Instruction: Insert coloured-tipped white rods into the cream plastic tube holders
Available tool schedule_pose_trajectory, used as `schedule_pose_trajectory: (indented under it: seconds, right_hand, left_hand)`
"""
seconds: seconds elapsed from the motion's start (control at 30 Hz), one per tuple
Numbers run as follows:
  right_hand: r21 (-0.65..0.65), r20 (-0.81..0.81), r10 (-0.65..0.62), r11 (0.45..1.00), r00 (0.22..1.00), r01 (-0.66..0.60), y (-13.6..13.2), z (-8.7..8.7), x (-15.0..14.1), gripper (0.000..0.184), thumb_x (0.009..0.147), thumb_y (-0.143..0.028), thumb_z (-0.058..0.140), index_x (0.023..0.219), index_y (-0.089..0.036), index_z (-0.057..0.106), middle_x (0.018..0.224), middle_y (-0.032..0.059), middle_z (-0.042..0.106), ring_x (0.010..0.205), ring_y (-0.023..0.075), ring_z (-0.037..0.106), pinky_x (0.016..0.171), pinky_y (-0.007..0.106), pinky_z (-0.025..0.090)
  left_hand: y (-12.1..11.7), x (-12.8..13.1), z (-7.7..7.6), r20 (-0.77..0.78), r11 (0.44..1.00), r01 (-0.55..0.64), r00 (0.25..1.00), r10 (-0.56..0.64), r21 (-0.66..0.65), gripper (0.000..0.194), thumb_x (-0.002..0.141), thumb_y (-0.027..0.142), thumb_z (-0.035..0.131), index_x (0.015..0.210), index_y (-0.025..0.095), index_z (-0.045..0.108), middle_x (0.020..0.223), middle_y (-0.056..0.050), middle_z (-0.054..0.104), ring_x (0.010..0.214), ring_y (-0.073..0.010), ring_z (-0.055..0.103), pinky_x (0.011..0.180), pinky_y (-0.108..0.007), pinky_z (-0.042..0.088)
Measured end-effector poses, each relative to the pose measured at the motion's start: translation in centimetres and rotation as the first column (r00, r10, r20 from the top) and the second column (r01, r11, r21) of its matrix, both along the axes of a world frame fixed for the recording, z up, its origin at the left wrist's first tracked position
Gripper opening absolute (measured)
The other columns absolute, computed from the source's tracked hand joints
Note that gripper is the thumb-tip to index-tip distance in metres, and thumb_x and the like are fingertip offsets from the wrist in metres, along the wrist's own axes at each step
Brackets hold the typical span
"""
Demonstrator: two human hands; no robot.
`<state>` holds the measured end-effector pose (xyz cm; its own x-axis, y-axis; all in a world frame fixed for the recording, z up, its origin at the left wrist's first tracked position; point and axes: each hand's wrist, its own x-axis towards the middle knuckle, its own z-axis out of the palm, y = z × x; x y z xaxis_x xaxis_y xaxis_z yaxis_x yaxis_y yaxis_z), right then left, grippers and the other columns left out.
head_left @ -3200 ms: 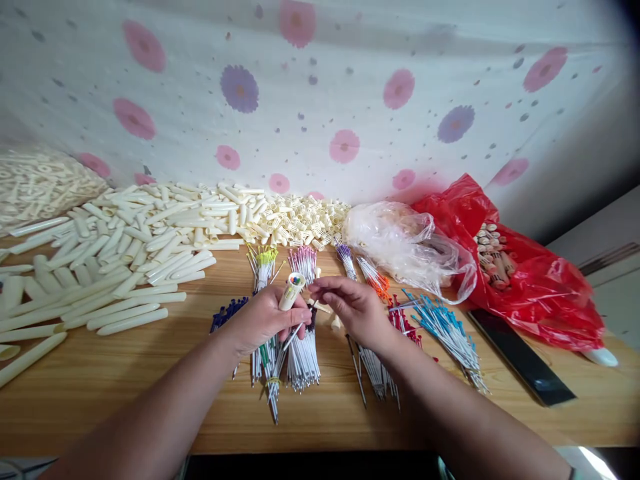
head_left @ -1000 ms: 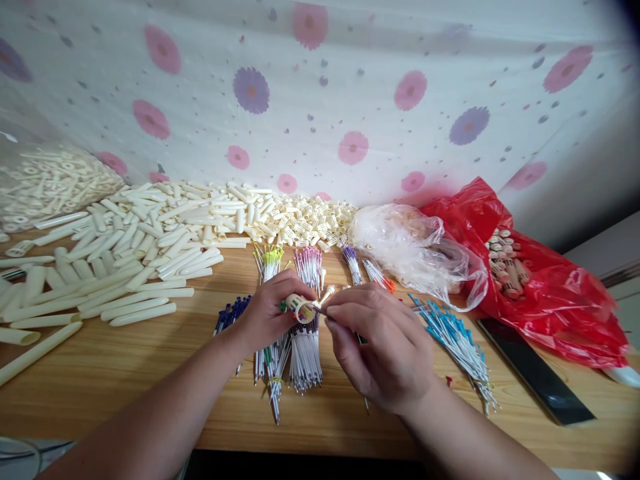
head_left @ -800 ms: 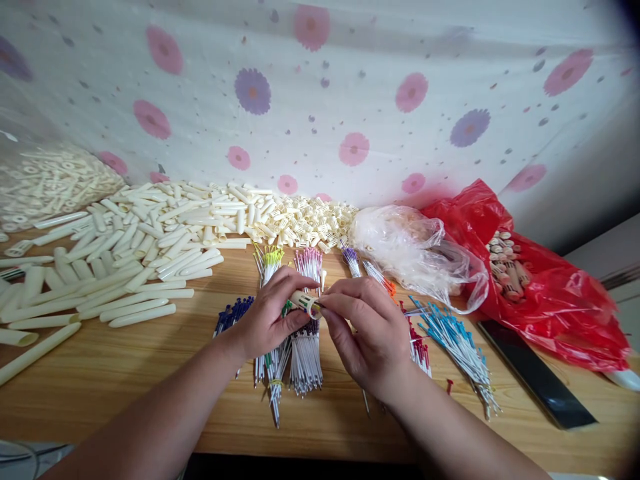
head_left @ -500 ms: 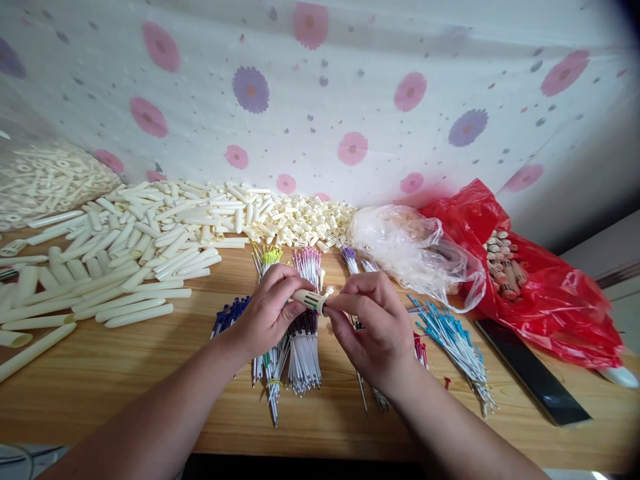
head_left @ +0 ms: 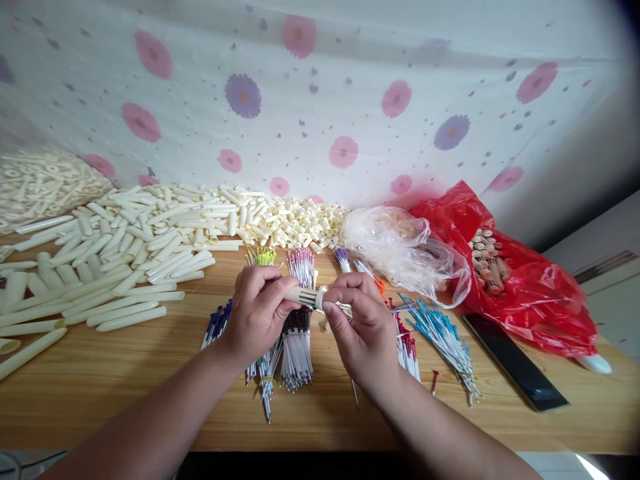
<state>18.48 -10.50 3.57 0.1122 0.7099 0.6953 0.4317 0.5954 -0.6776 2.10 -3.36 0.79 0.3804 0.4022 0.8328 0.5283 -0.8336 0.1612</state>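
Observation:
My left hand [head_left: 255, 317] is closed round one end of a cream pen barrel [head_left: 307, 297] with slots along its side. The barrel lies level between both hands. At its right end, the pinched thumb and fingers of my right hand [head_left: 361, 327] touch the rim; whatever they hold there is hidden. Beneath the hands lie bundles of pen refills with dark brown [head_left: 297, 353], pink [head_left: 301, 261] and yellow [head_left: 261, 255] ends. Blue-ended refills [head_left: 217, 323] are left of them, and red-ended ones [head_left: 407, 347] sit by my right wrist.
Cream pen tubes [head_left: 125, 267] and short slotted barrels [head_left: 300, 223] pile up along the back. A clear bag [head_left: 405, 243] and a red bag [head_left: 545, 300] of slotted barrels stand at right. Light-blue-ended refills [head_left: 445, 340] lie near a black phone-like slab [head_left: 515, 363].
My right hand has brought a thin refill to the barrel's open end, and its fingertips have closed up to the rim. The barrel has turned from upright to level.

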Motion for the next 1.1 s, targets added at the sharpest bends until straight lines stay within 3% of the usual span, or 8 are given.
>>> schedule_pose_trajectory:
  seconds: [0.17, 0.27, 0.33, 0.43, 0.5, 0.6, 0.83, 1.1]
  right_hand:
    - [-0.026, -0.147, 0.129, 0.991, 0.981, -0.134, -0.7, -0.1, 1.8, 0.017, 0.086, -0.013, 0.057, 0.091, -0.024, 0.069, 0.094, 0.0030, 0.057, 0.093, 0.0153, 0.056, 0.083, 0.031, 0.045]
    - [0.013, -0.171, 0.100, 0.995, 0.980, -0.100, -0.7, -0.1, 5.9, 0.019, 0.086, -0.014, 0.058, 0.095, -0.027, 0.069, 0.094, 0.0017, 0.059, 0.093, 0.0145, 0.057, 0.085, 0.032, 0.045]
    - [-0.059, -0.031, 0.118, 0.991, 0.992, -0.120, -0.6, -0.4, 9.0, 0.013, 0.085, -0.016, 0.061, 0.090, -0.024, 0.069, 0.088, 0.0018, 0.062, 0.086, 0.0142, 0.059, 0.078, 0.031, 0.047]
    - [-0.290, 0.294, 0.297, 0.933, 0.909, -0.211, -0.3, -1.5, 12.5, 0.010, 0.082, -0.014, 0.061, 0.080, -0.019, 0.068, 0.078, 0.0025, 0.065, 0.075, 0.0137, 0.060, 0.070, 0.029, 0.048]
    - [-0.404, 0.452, 0.394, 0.890, 0.800, -0.210, 0.2, -2.7, 13.7, 0.013, 0.081, -0.009, 0.060, 0.079, -0.018, 0.069, 0.078, 0.0033, 0.066, 0.073, 0.0135, 0.060, 0.069, 0.028, 0.048]
    - [-0.442, 0.600, 0.465, 0.871, 0.651, -0.215, 1.0, -4.2, 14.1, 0.018, 0.077, -0.004, 0.061, 0.082, -0.018, 0.071, 0.084, 0.0040, 0.066, 0.079, 0.0143, 0.060, 0.073, 0.027, 0.048]
    - [-0.327, 0.760, 0.388, 0.922, 0.521, -0.210, 2.1, -6.5, 13.9, 0.020, 0.076, -0.005, 0.060, 0.079, -0.021, 0.072, 0.089, 0.0041, 0.062, 0.084, 0.0163, 0.054, 0.070, 0.028, 0.043]
    - [-0.177, 0.801, 0.254, 0.965, 0.542, -0.192, 2.1, -6.4, 15.1, 0.018, 0.084, -0.013, 0.056, 0.076, -0.021, 0.071, 0.091, 0.0045, 0.063, 0.082, 0.0161, 0.052, 0.067, 0.027, 0.039]
  left_hand:
    - [-0.9, 0.6, 0.3, 0.001, 1.000, 0.004, 1.000, -0.004, -0.014, 0.033, 0.093, 0.041, 0.041, 0.100, 0.017, 0.062, 0.093, -0.009, 0.050, 0.086, -0.0234, 0.051, 0.075, -0.037, 0.044]
    - [-1.6, 1.2, 0.1, 0.025, 0.975, 0.085, 0.996, -0.081, -0.207, 0.029, 0.095, 0.038, 0.040, 0.100, 0.017, 0.059, 0.095, -0.009, 0.053, 0.090, -0.0226, 0.054, 0.077, -0.035, 0.045]
    - [-2.2, 1.8, -0.1, 0.060, 0.896, 0.141, 0.990, -0.127, -0.421, 0.026, 0.095, 0.038, 0.040, 0.097, 0.018, 0.057, 0.089, -0.006, 0.056, 0.083, -0.0200, 0.056, 0.073, -0.032, 0.045]
    - [-3.3, 3.7, 0.0, 0.212, 0.685, 0.248, 0.967, -0.139, -0.685, 0.028, 0.094, 0.043, 0.040, 0.091, 0.019, 0.055, 0.074, -0.001, 0.055, 0.066, -0.0149, 0.053, 0.062, -0.028, 0.043]
    - [-3.8, 5.5, 0.2, 0.367, 0.563, 0.365, 0.923, -0.116, -0.741, 0.031, 0.093, 0.047, 0.040, 0.089, 0.019, 0.055, 0.068, 0.002, 0.050, 0.059, -0.0124, 0.049, 0.057, -0.026, 0.041]
    - [-4.1, 8.5, 0.7, 0.528, 0.481, 0.516, 0.840, -0.125, -0.708, 0.030, 0.091, 0.049, 0.044, 0.087, 0.020, 0.054, 0.063, 0.004, 0.045, 0.055, -0.0107, 0.044, 0.053, -0.024, 0.038]
    - [-4.0, 12.9, 0.1, 0.470, 0.419, 0.455, 0.880, -0.074, -0.786, 0.023, 0.088, 0.041, 0.052, 0.079, 0.020, 0.048, 0.057, 0.005, 0.042, 0.049, -0.0091, 0.039, 0.046, -0.023, 0.032]
    - [-3.6, 12.8, -0.8, 0.304, 0.430, 0.294, 0.952, -0.048, -0.854, 0.013, 0.084, 0.030, 0.054, 0.081, 0.018, 0.051, 0.058, 0.006, 0.047, 0.049, -0.0092, 0.046, 0.048, -0.023, 0.037]
